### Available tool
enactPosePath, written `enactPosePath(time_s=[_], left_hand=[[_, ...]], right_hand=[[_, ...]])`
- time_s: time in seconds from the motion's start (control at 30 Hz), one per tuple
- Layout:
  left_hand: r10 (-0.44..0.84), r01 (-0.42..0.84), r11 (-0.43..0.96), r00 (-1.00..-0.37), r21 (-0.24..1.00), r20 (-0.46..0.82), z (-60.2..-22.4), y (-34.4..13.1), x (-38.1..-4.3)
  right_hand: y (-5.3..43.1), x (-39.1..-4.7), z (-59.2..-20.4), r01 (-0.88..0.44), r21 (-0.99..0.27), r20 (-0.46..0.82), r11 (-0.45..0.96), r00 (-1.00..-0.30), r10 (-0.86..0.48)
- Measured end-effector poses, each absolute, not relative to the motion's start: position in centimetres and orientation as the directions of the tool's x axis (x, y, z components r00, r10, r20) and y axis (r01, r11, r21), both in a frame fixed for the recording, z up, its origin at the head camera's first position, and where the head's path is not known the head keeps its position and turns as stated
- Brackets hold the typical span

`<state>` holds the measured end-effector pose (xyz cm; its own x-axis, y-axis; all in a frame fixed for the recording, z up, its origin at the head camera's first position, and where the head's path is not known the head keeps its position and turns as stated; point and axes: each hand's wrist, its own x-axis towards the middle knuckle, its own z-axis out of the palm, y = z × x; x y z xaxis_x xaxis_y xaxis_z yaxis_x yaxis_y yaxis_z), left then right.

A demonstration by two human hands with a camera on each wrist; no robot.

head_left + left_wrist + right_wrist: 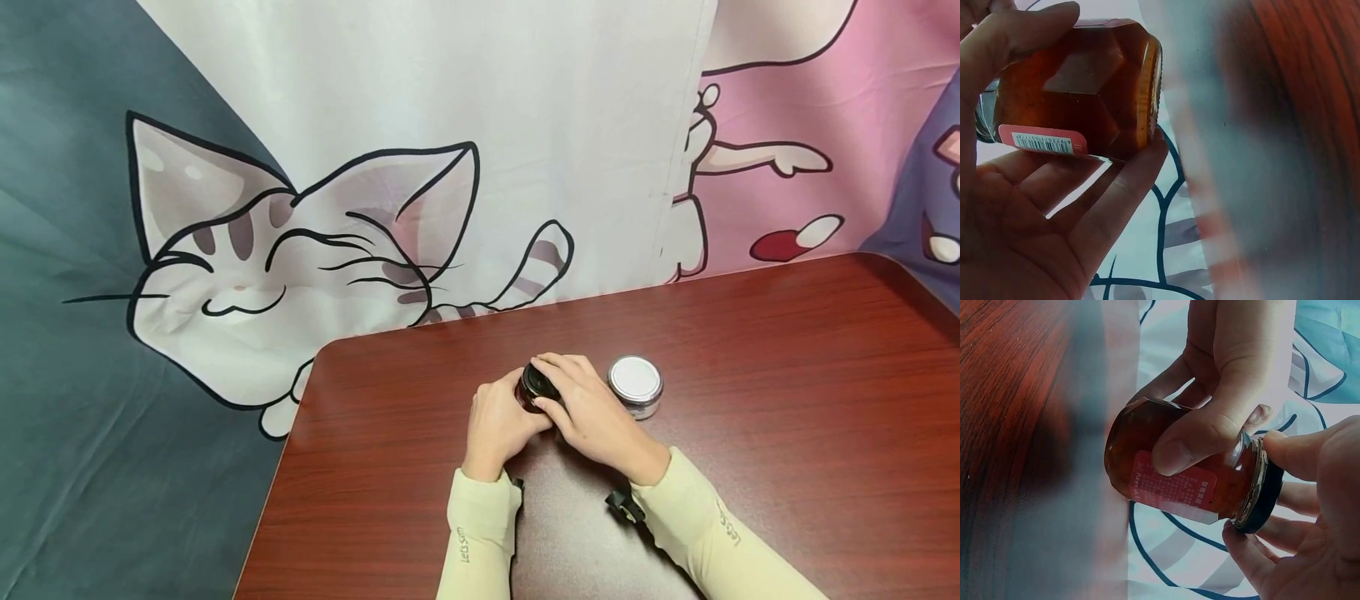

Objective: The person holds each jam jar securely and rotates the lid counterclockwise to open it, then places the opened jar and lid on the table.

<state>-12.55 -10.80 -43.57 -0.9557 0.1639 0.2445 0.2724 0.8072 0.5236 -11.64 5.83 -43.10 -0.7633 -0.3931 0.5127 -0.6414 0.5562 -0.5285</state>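
Just below and right of the head view's centre, the jar lies within the grip of the left hand, thumb and fingers curled round its body. The right hand pinches its black lid; right of both, a white-topped tub stands on the counter.

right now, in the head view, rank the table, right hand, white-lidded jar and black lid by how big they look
1. Table
2. Right hand
3. White-lidded jar
4. Black lid, partly hidden by the right hand, so ranked by what shows
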Motion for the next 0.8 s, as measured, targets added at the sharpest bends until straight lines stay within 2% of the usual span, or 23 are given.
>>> enactPosePath(time_s=[0.6,0.8], left_hand=[[0.165,0.264,0.807,-0.960,0.528,0.227,-43.62,-10.87,-12.66],[0.173,0.275,0.807,-0.956,0.522,0.235,-43.60,-10.93,-12.61]], right_hand=[[5.87,-11.65,-43.15,-0.672,-0.503,0.514,0.544,-0.738,-0.437],[5.84,-11.52,-43.18,-0.661,-0.518,0.495,0.543,-0.750,-0.439]])
